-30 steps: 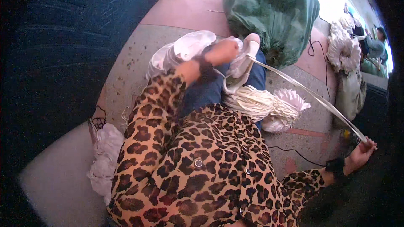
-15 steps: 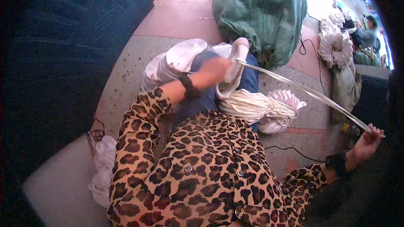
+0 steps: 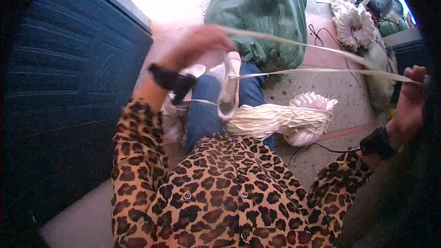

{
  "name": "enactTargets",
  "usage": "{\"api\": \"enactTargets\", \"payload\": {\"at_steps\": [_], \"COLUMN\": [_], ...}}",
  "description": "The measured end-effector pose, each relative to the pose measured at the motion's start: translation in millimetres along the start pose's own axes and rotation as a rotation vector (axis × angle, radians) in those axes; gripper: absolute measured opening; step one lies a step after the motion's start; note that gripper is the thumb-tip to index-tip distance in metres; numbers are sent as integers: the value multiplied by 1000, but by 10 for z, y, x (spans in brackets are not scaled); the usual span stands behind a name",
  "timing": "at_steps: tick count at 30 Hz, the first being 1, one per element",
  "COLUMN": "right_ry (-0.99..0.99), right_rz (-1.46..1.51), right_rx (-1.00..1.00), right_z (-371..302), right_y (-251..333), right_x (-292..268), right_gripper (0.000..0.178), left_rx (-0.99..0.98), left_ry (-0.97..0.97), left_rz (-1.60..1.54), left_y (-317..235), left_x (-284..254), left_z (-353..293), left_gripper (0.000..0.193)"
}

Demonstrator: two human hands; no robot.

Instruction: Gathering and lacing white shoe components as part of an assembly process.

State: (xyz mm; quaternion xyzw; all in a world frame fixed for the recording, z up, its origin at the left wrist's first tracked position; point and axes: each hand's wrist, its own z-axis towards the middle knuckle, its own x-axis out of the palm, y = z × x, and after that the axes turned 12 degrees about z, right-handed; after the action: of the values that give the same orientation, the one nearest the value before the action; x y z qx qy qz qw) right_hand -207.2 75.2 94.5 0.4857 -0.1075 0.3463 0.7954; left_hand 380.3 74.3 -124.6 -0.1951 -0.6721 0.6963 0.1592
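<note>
A white slip-on shoe point(image 3: 228, 89) lies on my thighs, toe pointing away from me. One strand of a white ribbon point(image 3: 303, 70) runs from the shoe's side to my right hand point(image 3: 413, 87), whose fingers are closed on it far out to the right. My left hand point(image 3: 206, 41), smeared by motion, is raised just beyond the toe. Another blurred strand stretches from it towards the right side, and its fingers look closed on that strand. Beside the shoe, a thick bundle of cream ribbons point(image 3: 271, 120) rests across my lap. A thin white strip also extends left from the shoe.
A large green sack point(image 3: 257, 14) stands just beyond my knees. White frilled pieces point(image 3: 310, 110) lie to the right, with white shoes point(image 3: 177, 110) at the left. A blue panelled surface point(image 3: 82, 78) rises on the left. Another person point(image 3: 383, 0) sits at the far right near white bundles point(image 3: 351, 23).
My left hand has left the shoe's side and moved up and left, drawing out a ribbon strand. My right hand has risen with its ribbon. The view has shifted slightly.
</note>
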Motion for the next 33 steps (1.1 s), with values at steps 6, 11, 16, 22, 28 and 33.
{"api": "enactTargets", "payload": {"at_steps": [6, 11, 16, 22, 28, 33], "right_ry": [-852, -662, 153, 505, 296, 284], "right_rz": [-89, -793, -759, -1192, -1344, -1380], "right_rx": [67, 447, 705, 187, 98, 178], "right_z": [-1792, -2217, -2017, -1974, -1913, -1920], "right_y": [-503, -2210, -3764, -4559, -4801, -4840], "right_x": [-2610, -2087, -119, 439, 429, 455], "right_gripper": [21, 30, 28, 9, 12, 16], "left_rx": [42, -495, -849, -588, -447, -450], "left_ry": [-795, -1407, -861, -336, -482, -439], "left_rz": [-812, -286, -76, 110, 537, 709], "left_y": [-18, 365, 1282, 1323, 1572, 1580], "left_x": [-2309, -2413, -1263, 716, 883, 954], "left_z": [-1896, -2593, -1734, -693, -593, -628], "left_gripper": [26, 18, 21, 22, 21, 21]}}
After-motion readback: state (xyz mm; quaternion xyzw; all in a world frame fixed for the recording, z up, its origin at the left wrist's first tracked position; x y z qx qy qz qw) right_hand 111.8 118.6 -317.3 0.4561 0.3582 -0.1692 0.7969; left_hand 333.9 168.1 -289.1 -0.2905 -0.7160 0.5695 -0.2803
